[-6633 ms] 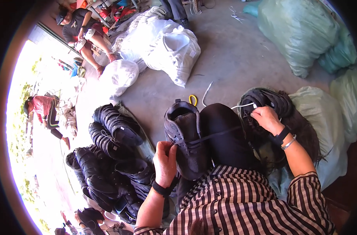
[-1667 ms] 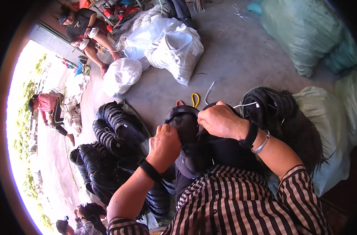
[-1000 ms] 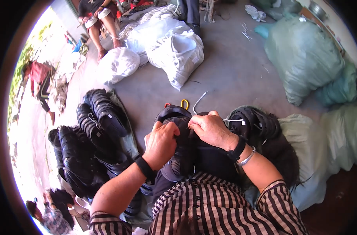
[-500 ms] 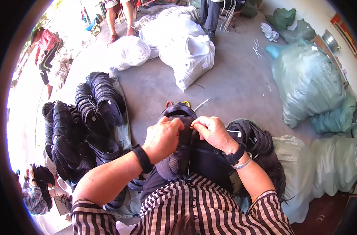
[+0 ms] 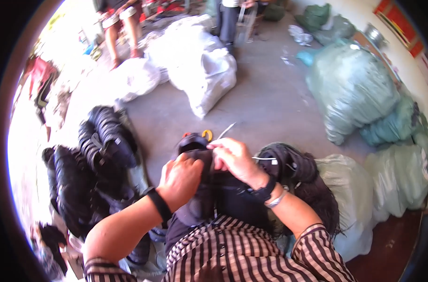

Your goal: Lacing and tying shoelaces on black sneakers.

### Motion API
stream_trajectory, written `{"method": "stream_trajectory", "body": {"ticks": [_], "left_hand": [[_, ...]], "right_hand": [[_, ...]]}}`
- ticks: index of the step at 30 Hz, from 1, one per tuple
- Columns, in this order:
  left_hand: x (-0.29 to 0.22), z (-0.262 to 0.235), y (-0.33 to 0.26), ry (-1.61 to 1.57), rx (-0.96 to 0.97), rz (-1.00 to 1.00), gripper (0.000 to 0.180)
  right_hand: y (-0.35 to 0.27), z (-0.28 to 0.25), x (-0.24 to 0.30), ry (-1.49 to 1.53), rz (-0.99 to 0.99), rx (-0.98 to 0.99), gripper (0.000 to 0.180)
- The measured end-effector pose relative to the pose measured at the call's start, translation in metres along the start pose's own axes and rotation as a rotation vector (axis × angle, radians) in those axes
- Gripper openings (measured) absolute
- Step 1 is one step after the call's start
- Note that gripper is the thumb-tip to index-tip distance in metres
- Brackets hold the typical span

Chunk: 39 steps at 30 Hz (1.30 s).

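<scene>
A black mesh shoe (image 5: 195, 209) lies over my lap, toe towards me and heel opening away. My left hand (image 5: 181, 177) is closed in a fist against the left side of its upper, gripping it. Just ahead, beside the shoe opening, my right hand (image 5: 236, 162) is closed with thumb and finger pinched; what lies between them is too small to make out. A thin white cord (image 5: 227, 131) sticks out past the right fingers. Beyond the heel, a yellow ring (image 5: 207, 135) and a red one show. My fingers hide the middle of the shoe.
Nested black shoes (image 5: 115, 136) stand in rows at my left. Close on my right sit more dark shoes (image 5: 289, 162) with pale cord. Green sacks (image 5: 352, 89) line the right wall; white sacks (image 5: 202, 75) lie ahead, by two people's legs. Another person (image 5: 42, 84) bends at far left.
My right hand has shifted slightly forward, towards the heel opening, relative to my left hand. The left fist keeps its place on the shoe. The whole view has swung a little.
</scene>
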<state>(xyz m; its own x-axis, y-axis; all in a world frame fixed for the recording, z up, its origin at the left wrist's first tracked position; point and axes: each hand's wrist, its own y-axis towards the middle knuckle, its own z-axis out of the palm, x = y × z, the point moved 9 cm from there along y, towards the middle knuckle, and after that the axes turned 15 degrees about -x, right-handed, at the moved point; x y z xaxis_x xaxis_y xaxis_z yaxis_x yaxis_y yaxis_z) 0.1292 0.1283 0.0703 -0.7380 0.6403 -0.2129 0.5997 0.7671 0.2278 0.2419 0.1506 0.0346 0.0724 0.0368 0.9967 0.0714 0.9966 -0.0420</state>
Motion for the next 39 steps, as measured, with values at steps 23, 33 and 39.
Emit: {"method": "stream_trajectory", "body": {"ticks": [23,33,39], "left_hand": [[-0.013,0.011,-0.005,0.313,-0.052,0.300,0.007],[-0.020,0.025,0.006,0.371,0.116,0.326,0.003],[-0.018,0.024,0.006,0.351,-0.003,0.294,0.004]], "right_hand": [[0.008,0.010,-0.009,-0.388,0.042,0.078,0.011],[0.005,0.007,-0.001,-0.437,0.003,0.055,0.010],[0.004,0.020,0.000,-0.513,-0.068,0.114,0.010]]}}
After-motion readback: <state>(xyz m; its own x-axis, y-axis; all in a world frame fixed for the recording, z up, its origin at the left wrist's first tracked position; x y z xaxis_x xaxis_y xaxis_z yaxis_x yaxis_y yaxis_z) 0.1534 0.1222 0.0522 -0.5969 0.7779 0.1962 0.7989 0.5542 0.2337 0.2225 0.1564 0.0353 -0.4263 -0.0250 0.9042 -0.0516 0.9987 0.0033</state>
